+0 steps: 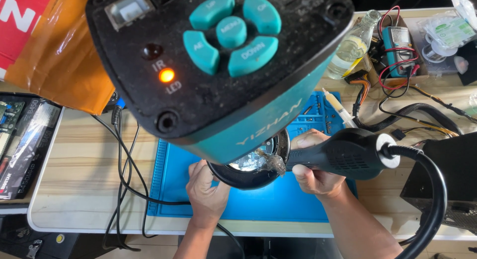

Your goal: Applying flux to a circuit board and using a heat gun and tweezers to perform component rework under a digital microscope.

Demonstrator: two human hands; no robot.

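Both hands over blue mat point(174, 189): right hand point(313, 169) grips hot-air gun point(348, 153); left hand point(204, 189) fingers curled at microscope ring point(238, 177), grip indeterminate.

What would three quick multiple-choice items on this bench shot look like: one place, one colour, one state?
1. Where does the blue mat lie?
A. on the pale wooden table, under both hands
B. on the floor
C. on top of the black box at the right

2. What colour are the buttons on the black camera head?
A. red
B. teal
C. white

3. What state is the small lamp on the camera head in?
A. dark
B. lit orange
C. covered by tape

Answers:
1 A: the mat sits flat on the table, with the left hand and right hand above it.
2 B: all five buttons are teal.
3 B: the lamp glows orange.

The right hand grips a black corded tool handle.
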